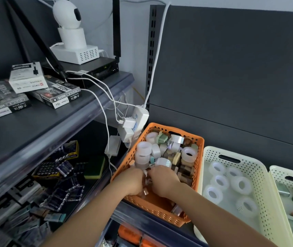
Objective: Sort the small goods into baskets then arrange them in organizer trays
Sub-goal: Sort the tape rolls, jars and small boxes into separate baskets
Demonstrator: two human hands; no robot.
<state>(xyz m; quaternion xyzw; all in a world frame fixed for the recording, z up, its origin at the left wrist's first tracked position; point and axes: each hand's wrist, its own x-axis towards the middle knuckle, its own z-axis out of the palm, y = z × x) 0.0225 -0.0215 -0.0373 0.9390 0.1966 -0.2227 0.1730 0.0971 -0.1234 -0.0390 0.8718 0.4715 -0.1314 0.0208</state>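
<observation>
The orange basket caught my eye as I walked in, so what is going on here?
A person has both hands, left hand and right hand, down in the orange basket, which is heaped with mixed tape rolls. They are picking through small pieces near its front; exactly what each hand grips is hidden. Beside it, a cream basket already holds several clear tape rolls, so sorting seems under way.

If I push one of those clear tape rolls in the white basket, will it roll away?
Probably not: each clear tape roll lies flat on its side, so it would likely slide. Stood on edge, it could roll. The cream basket walls should stop it.
</observation>
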